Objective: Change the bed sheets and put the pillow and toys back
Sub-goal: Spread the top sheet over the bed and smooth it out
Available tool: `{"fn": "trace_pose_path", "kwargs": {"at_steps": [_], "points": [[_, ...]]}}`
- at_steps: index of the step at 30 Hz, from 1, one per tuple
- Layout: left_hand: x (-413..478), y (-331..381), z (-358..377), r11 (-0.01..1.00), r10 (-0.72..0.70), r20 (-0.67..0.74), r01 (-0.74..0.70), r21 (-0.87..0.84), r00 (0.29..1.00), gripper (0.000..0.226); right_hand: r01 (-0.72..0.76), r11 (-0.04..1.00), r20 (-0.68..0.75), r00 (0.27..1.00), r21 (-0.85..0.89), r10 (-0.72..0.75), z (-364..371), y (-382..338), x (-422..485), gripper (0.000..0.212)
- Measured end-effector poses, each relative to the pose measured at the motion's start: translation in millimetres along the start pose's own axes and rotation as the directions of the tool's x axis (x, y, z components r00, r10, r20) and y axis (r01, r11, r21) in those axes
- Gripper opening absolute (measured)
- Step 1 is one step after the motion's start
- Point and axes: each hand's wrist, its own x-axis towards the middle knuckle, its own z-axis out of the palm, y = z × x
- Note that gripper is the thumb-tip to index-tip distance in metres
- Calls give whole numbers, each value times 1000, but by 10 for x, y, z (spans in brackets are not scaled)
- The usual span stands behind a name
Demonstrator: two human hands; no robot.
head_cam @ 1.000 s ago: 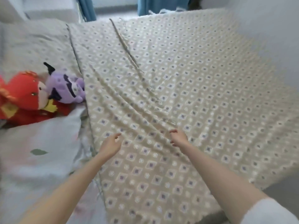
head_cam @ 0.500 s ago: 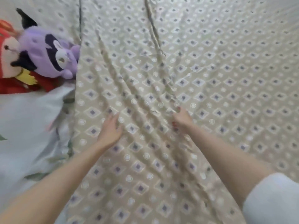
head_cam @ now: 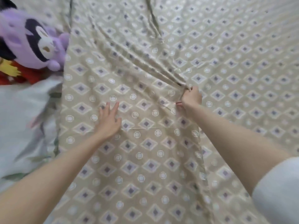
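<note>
Mostly taken up by a beige bed sheet [head_cam: 226, 65], printed with purple diamonds and white rings, spread from 12 o'clock down to 6 and out to 3.

Just off centre toward 8 o'clock: left hand [head_cam: 108, 122], laid palm-down on the sheet, fingers straight and slightly spread, gripping nothing.

Just off centre toward 3 o'clock: right hand [head_cam: 191, 98], fingers curled tight round a bunched pinch of the same sheet, thumb tucked low on the near side.

Fanning away from that pinch toward 11 o'clock: long, tight creases [head_cam: 137, 57], joined higher up by one narrow fold heading toward 12. Between the two hands, fairly smooth cloth crossed by a thin crease line.

At 10 o'clock, just beside the sheet's left edge: purple plush toy [head_cam: 32, 46], blurred, with black and white face markings, lying on top of a red plush toy [head_cam: 24, 75] with yellow trim.

From 9 to 8 o'clock: pale cloth [head_cam: 17, 113] with faint green marks, rumpled, touching the sheet's left edge; cannot tell whether under it or only beside it.

At 4 o'clock, on the right arm: white sleeve [head_cam: 278, 191].
</note>
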Motion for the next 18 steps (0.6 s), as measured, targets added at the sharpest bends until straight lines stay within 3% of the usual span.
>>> {"fn": "trace_pose_path", "kwargs": {"at_steps": [5,11,15,18], "points": [[268,-89,52,992,-34,45,28,125,998,58,18,1000,-97,995,6,-17,-42,104,172,16],[518,-204,-45,978,-59,43,49,203,997,59,41,995,-102,994,-86,-50,23,241,224,21],[352,-26,36,973,-56,-127,83,216,990,58,360,906,-60,922,-223,-382,155,305,-90,70],[116,168,277,973,97,-202,-51,226,975,56,534,810,130,845,-243,-518,431,538,-587,68]]}}
